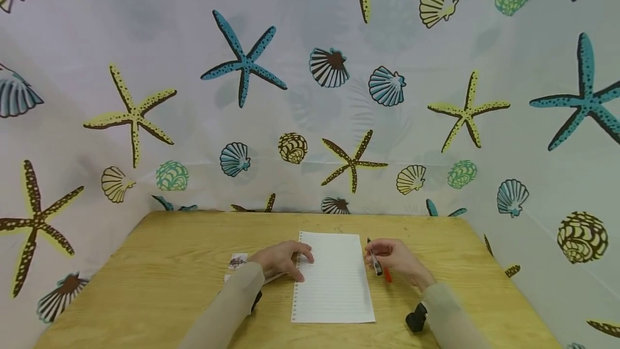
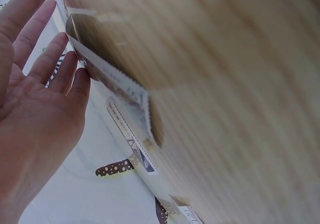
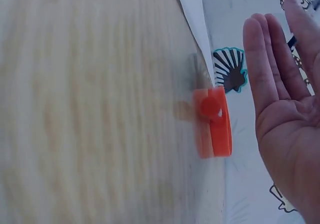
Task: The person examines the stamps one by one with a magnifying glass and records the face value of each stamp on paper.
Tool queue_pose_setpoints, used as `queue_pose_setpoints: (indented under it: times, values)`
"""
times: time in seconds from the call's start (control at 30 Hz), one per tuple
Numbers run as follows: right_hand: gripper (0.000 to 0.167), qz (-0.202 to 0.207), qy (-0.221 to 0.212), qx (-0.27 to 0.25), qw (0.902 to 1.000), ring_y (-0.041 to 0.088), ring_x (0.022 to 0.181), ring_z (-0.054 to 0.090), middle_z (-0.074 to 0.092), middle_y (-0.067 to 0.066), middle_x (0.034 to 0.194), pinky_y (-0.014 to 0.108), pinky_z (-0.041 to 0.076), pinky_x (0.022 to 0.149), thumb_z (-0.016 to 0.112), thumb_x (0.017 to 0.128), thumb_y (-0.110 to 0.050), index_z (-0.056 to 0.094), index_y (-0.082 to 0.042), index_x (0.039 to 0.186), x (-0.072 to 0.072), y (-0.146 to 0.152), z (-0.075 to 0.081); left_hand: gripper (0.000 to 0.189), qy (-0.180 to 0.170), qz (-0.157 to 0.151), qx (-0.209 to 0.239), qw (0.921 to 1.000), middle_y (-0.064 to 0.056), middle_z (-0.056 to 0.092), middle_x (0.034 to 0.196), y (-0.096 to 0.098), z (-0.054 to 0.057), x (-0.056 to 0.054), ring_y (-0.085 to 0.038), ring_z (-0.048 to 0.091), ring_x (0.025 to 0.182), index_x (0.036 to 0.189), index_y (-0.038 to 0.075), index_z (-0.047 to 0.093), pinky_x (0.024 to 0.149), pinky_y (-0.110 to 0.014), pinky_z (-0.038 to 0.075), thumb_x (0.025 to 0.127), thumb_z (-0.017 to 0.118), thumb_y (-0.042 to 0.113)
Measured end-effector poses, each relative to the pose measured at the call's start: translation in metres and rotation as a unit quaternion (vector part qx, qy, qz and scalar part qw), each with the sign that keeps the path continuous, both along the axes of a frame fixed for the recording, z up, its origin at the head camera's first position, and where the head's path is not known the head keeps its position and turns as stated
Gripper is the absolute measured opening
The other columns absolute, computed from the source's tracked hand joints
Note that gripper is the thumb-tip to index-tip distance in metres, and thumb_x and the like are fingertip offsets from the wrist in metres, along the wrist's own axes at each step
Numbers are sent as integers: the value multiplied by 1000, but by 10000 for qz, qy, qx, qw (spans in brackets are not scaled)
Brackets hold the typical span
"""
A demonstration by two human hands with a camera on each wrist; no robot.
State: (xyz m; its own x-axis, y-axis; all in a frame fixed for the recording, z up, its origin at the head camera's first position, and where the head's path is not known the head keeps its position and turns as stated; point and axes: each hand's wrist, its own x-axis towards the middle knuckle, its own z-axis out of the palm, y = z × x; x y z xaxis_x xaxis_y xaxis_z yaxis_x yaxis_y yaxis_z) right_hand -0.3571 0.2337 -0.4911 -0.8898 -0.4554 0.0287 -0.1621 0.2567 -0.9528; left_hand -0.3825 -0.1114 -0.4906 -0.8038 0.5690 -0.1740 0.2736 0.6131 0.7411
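A sheet of lined loose-leaf paper with punched holes down its left side lies on the table. My left hand rests over its left edge, fingers spread and lightly bent, holding nothing. To the right of the sheet, my right hand pinches a dark pen with a pale grey section between thumb and fingers. Just below that hand lies an orange-handled tool; the right wrist view shows its flat orange handle and a blurred grey metal part.
Small printed cards with serrated, stamp-like edges lie left of the left hand; one curled card stands partly off the wood in the left wrist view. A cloth with starfish and shells hangs behind the wooden table.
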Motion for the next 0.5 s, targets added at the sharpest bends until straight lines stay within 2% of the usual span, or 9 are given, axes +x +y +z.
queue_pose_setpoints:
  times: [0.13,0.27,0.5]
  values:
    - [35,201,-44,-282,9994,17,85,67,67,7,93,41,58,84,67,93,-15,57,11,115,0,-11,-2,33,73,-10,-51,10000,-8,45,151,-3,-1,0,-35,28,147,103,20,71,117,-53,25,75,85,9]
    - [27,398,-18,-437,9982,15,78,62,61,5,86,38,59,81,61,97,-17,56,8,105,0,-16,-2,33,95,-41,-56,9999,-9,45,151,-2,2,1,-36,28,146,104,19,71,117,-54,25,75,84,8]
    - [41,200,-200,-218,9994,15,64,48,49,2,73,31,53,69,48,103,-39,51,0,90,0,-30,-1,33,-9,-4,14,10000,-10,44,151,-1,4,3,-36,28,146,104,17,71,117,-52,26,76,83,6]
